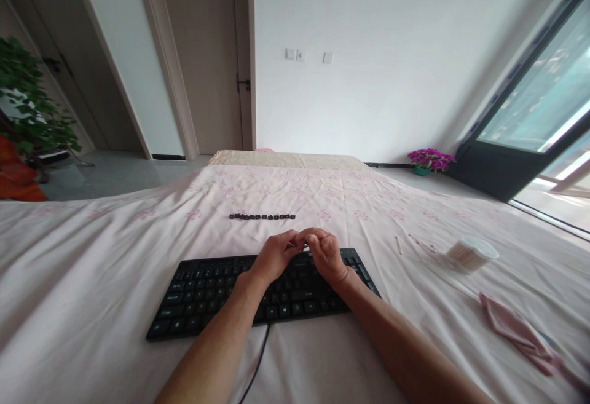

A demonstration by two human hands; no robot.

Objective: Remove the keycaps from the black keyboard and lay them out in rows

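A black keyboard (207,293) lies on the pink cloth in front of me, its cable running toward me. Both hands hover over its upper right part, fingertips meeting. My left hand (275,255) is pinched with its fingers curled. My right hand (326,253) is also pinched, holding a thin white stick, apparently a cotton swab (304,245), between the two hands. What my left fingers hold, if anything, is too small to make out. A row of several removed black keycaps (262,216) lies on the cloth beyond the keyboard.
A round tub of cotton swabs (471,253) stands at the right, with loose swabs (399,245) beside it. A folded pink cloth (516,329) lies near the right edge. A plant, doors, a flower pot (429,161) and a window ring the room.
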